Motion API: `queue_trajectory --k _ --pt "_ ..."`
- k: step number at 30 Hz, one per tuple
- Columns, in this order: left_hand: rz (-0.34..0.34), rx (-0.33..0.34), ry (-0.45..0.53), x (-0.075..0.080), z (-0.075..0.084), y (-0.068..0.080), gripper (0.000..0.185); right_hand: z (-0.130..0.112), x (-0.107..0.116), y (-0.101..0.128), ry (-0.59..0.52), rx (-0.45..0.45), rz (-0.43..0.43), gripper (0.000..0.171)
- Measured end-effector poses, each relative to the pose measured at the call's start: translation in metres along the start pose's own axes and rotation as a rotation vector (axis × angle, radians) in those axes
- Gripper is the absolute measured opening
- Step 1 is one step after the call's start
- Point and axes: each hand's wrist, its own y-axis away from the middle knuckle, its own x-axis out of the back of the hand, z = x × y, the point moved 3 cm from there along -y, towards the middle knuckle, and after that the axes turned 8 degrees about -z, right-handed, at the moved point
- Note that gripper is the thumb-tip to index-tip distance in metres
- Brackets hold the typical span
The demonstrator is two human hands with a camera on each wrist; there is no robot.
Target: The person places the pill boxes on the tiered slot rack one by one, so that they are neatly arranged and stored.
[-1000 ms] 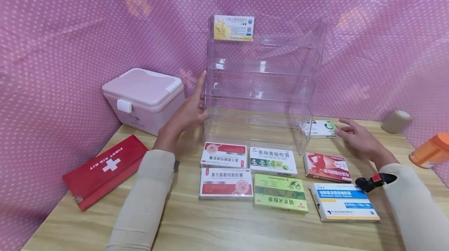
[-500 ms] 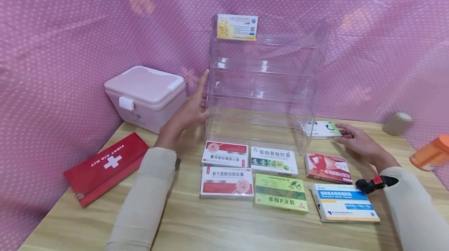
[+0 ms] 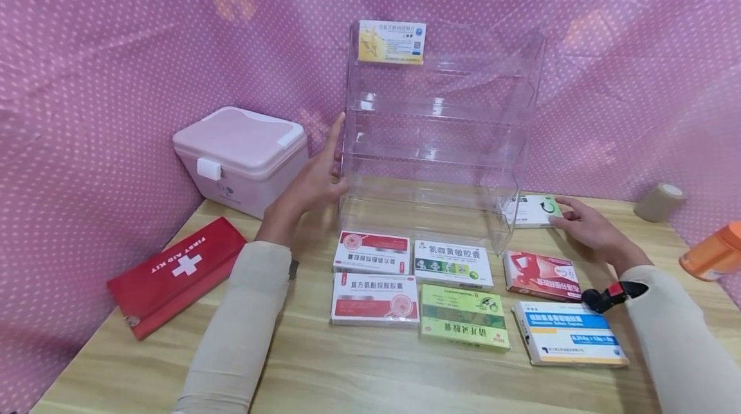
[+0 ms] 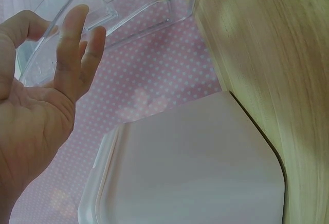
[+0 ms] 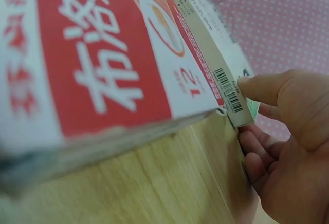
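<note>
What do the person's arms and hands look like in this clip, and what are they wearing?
Both arms are covered by long, close-fitting beige sleeves that end at the wrists. The left hand and right hand are bare: no gloves, and no rings that I can make out. A small black device with a red part is strapped at the right wrist, and a dark edge shows at the left cuff.

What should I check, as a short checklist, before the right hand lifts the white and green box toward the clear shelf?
1. Right hand grips the white and green medicine box: ok, thumb on top, fingers at its edge.
2. Left hand steadies the clear acrylic shelf rack: ok, flat against its left wall.
3. Free shelf space: ok, only the yellow and white box sits on the top tier.
4. Red and white box out of the lifting path: ok, it lies nearer the person.
5. Grip firmness: cannot tell.
</note>
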Motion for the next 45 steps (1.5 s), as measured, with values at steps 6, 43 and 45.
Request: queue_trajectory --k 6,43,45 --pt "0.005 0.004 -0.002 0.0010 -0.0005 -0.0004 0.125 0.0028 0.0028 0.0009 -0.004 -0.005 -0.028 0.089" --pt "-0.005 -0.004 0.028 0.0001 -0.0006 0.0021 0.124 0.0018 -0.0021 0.0004 -0.128 0.012 -0.083 0.086" --pt "-0.003 -0.008 0.028 0.0002 -0.0004 0.0019 0.124 0.0012 -0.0023 0.0007 -0.132 0.010 -0.087 0.087"
